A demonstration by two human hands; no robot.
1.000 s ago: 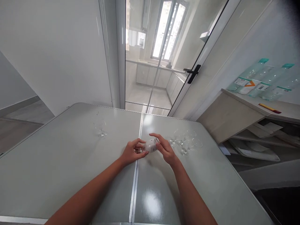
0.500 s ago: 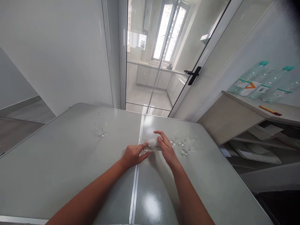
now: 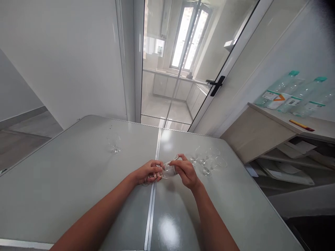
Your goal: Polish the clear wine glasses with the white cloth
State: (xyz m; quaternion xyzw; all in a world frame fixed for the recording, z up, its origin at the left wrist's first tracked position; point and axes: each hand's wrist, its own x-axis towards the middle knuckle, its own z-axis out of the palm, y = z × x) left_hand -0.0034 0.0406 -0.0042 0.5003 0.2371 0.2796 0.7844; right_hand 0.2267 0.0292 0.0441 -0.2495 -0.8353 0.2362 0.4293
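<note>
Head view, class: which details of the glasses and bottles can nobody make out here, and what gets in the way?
All in the head view:
- Held glass: part of its stem is behind the left hand; part of its bowl is covered by the right hand.
- Clustered glasses: clear, overlapping outlines make an exact count uncertain.
- Bottle labels: print too small.
- Rightmost bottle: cut off by the right edge.

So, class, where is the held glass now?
In the head view, the glass is just below centre, over the table seam, stem in the left hand, bowl at the right hand.
</note>
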